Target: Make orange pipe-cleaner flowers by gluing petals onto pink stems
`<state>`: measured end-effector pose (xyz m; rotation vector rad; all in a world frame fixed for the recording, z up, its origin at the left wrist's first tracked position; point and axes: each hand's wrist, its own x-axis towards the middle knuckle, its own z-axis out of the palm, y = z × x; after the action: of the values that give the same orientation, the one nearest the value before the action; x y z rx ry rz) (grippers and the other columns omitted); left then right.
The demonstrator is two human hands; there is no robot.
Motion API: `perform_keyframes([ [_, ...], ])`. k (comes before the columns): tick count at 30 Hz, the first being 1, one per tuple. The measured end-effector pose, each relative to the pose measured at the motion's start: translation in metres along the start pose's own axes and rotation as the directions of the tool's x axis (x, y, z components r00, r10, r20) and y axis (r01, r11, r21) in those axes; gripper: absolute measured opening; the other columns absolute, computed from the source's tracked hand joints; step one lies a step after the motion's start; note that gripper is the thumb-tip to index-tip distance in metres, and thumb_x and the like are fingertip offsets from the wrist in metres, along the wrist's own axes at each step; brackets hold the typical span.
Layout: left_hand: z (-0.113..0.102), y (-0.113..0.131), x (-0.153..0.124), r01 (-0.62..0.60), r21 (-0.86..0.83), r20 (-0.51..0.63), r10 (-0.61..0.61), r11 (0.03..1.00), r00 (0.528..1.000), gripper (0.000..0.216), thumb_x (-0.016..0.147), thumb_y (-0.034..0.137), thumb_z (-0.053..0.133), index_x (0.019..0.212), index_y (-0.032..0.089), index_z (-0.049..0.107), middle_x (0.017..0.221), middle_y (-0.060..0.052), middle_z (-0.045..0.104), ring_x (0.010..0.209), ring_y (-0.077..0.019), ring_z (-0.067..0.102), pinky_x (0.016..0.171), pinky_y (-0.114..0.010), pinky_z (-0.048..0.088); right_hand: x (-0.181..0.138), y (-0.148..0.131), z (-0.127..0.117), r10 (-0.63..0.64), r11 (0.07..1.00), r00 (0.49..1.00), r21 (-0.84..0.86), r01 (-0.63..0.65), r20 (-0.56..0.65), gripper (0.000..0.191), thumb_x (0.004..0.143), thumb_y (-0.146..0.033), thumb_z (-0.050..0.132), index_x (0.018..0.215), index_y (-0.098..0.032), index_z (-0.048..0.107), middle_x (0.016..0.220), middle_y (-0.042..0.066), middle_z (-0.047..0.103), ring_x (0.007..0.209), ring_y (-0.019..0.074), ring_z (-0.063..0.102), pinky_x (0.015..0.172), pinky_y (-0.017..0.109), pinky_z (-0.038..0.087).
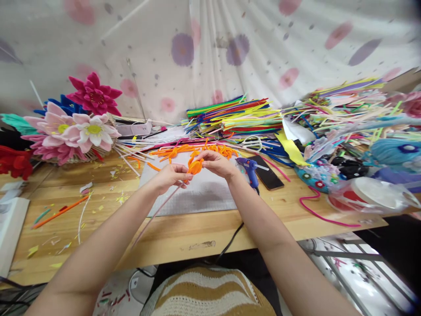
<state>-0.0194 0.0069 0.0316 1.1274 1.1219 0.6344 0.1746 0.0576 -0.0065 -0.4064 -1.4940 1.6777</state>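
Both my hands meet over a grey cutting mat at an orange pipe-cleaner flower on a thin pale stem. My left hand pinches the stem just under the flower, and the stem slants down to the left. Closed on the flower's upper right side are the fingers of my right hand. Behind them, more bent orange pipe-cleaner pieces lie along the mat's far edge. A blue glue gun lies right of my right hand.
A black phone and green-handled scissors lie near the glue gun. Bundles of coloured pipe cleaners are piled at the back. Finished fuzzy flowers stand at left; a clear-wrapped roll sits at right. Scraps litter the wooden table.
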Motion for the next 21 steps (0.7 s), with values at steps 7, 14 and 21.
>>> perform_keyframes([
  [7, 0.006, 0.005, -0.008, -0.048, 0.042, -0.082, 0.051, 0.998, 0.995, 0.036, 0.051, 0.033, 0.078, 0.067, 0.013, 0.054, 0.065, 0.001, 0.056, 0.056, -0.0097, 0.055, 0.049, -0.024, 0.045, -0.002, 0.0, 0.002, -0.005, 0.997, 0.999, -0.078, 0.002, -0.037, 0.04, 0.066, -0.035, 0.072, 0.103, -0.025, 0.061, 0.089, 0.001, 0.058, 0.084, 0.013, 0.053, 0.079, 0.027, 0.043],
  [14, 0.01, 0.004, -0.006, -0.031, -0.038, -0.073, 0.028, 0.999, 0.997, 0.04, 0.049, 0.03, 0.08, 0.068, 0.014, 0.049, 0.062, 0.005, 0.05, 0.055, -0.0081, 0.054, 0.05, -0.023, 0.047, -0.004, -0.01, 0.013, -0.046, 0.974, 0.99, -0.225, 0.015, -0.132, 0.034, 0.069, -0.039, 0.068, 0.096, -0.021, 0.058, 0.096, 0.003, 0.056, 0.09, 0.0142, 0.051, 0.078, 0.027, 0.043],
  [21, 0.0, -0.005, -0.004, 0.041, -0.093, 0.032, -0.039, 0.995, 0.999, 0.035, 0.06, 0.039, 0.074, 0.076, 0.012, 0.057, 0.068, 0.0, 0.054, 0.06, -0.0092, 0.056, 0.051, -0.023, 0.048, -0.004, -0.016, 0.017, -0.027, 0.962, 0.988, -0.271, -0.015, -0.152, 0.027, 0.071, -0.043, 0.065, 0.07, -0.017, 0.057, 0.071, 0.0, 0.054, 0.069, 0.0107, 0.05, 0.069, 0.027, 0.043],
])
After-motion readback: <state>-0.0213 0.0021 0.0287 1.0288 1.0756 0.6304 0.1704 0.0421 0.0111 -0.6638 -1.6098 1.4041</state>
